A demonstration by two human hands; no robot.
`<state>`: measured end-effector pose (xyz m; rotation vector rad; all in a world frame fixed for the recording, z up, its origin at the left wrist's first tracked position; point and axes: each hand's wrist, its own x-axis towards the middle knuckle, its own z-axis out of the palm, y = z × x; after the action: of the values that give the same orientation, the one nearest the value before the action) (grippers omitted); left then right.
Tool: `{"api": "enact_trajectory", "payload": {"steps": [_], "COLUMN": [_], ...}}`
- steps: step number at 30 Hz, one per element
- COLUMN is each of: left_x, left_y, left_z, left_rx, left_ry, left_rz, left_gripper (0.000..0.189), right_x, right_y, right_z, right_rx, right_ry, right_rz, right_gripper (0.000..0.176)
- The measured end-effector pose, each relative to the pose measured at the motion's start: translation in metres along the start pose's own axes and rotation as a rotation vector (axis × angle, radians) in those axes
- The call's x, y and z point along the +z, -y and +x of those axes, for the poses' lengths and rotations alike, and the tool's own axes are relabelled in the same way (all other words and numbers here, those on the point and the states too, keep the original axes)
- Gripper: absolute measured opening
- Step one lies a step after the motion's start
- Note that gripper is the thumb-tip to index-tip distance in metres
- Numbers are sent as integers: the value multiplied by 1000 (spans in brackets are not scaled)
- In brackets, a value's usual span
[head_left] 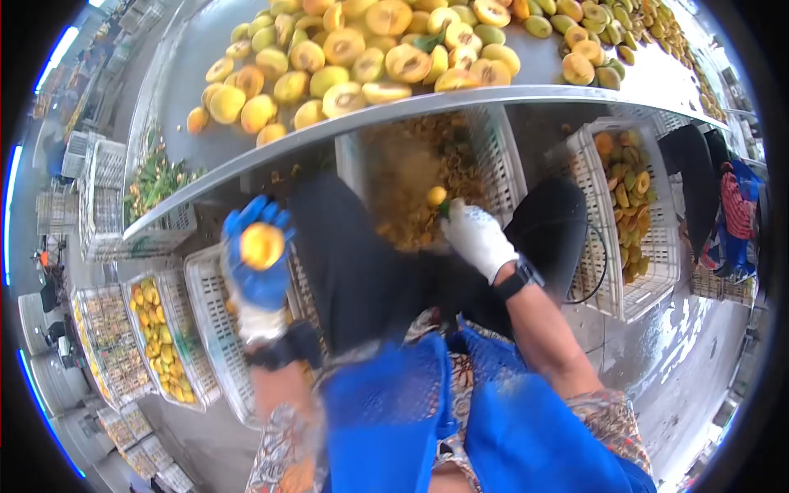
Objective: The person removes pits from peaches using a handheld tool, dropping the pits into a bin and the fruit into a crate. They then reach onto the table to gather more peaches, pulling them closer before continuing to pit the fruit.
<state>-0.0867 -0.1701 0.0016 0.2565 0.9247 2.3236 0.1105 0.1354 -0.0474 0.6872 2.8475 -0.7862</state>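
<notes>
My left hand (261, 267), in a blue glove with a white cuff, holds a yellow peach half (262, 246) with its cut side up. It is over a white crate (205, 283) beside my left leg. My right hand (477, 238), in a white glove, is closed between my knees above a crate (501, 164) of brownish fruit scraps (460, 160). Something small and dark green shows at its fingertips; I cannot make out what. Just beyond them is a small round yellow piece (436, 195). The left hand is slightly blurred.
A metal table (177, 107) with a raised edge carries many peach halves (343, 48). Leaves and scraps (156, 182) lie at its left end. Fruit-filled crates stand right (604, 300) and left (193, 370). Another person (735, 205) is at far right.
</notes>
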Motion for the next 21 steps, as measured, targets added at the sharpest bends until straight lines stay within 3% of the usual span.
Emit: {"api": "enact_trajectory", "payload": {"steps": [1,3,5,8,12,15,16,17,19,21], "left_x": [-22,-47,-58,-74,-48,-117,-135,-153,-97,-74], "left_y": [-13,-35,-53,-46,-28,-29,-34,-38,-38,-46], "left_z": [-25,-65,-95,-102,-81,-82,-88,-93,-80,-59], "left_rx": [100,122,-57,-88,-90,-288,-246,-157,125,230], "left_ry": [-2,-609,-825,-970,-877,-933,-767,-629,-752,-780], "left_rz": [60,368,809,778,882,1031,1378,1730,1664,1510], "left_gripper": [46,33,31,32,31,33,34,36,39,40], "right_x": [-6,-7,-23,-59,-64,-60,-58,-49,-24,-20], "right_y": [9,11,16,24,21,18,17,8,-14,-14], "right_z": [-4,1,1,-6,-21,-31,-34,-36,-35,-41], "right_rx": [16,-17,-3,41,-81,-16,-19,39,144,124], "right_ry": [8,-24,-105,-58,-278,-358,-393,-300,-121,-175], "right_rz": [57,98,161,236,405,262,255,222,162,180], "right_gripper": [29,34,36,50,34,31,31,31,32,31]}}
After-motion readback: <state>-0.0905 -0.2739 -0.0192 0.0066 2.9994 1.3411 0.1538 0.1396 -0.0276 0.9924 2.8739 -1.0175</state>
